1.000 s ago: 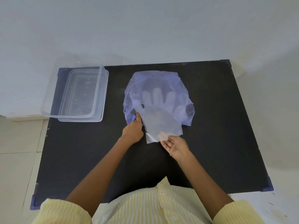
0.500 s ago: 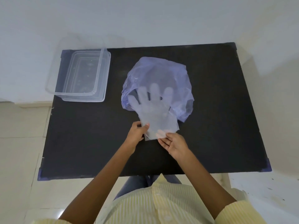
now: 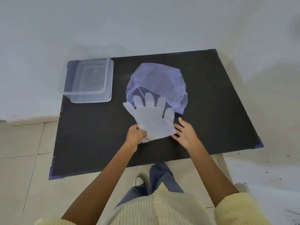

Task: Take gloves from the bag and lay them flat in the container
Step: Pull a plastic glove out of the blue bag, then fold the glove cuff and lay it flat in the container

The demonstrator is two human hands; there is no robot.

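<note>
Black table [image 3: 90, 135] carries clear container [image 3: 88, 81] and purple bag [image 3: 159, 78]. Left hand [image 3: 135, 135] pinches glove [image 3: 152, 118] cuff; right hand [image 3: 186, 133] fingers spread, released.

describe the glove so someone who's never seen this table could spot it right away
On the black table, look just in front of the crumpled purple bag near the middle. The glove lies there, fingers toward the bag, its cuff pinched by the left hand. Unlike the bag, it is whitish, translucent and flat.

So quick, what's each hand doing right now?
Left hand: closed, pinching the cuff of the clear glove.
Right hand: open, fingers spread beside the glove, holding nothing.
</note>
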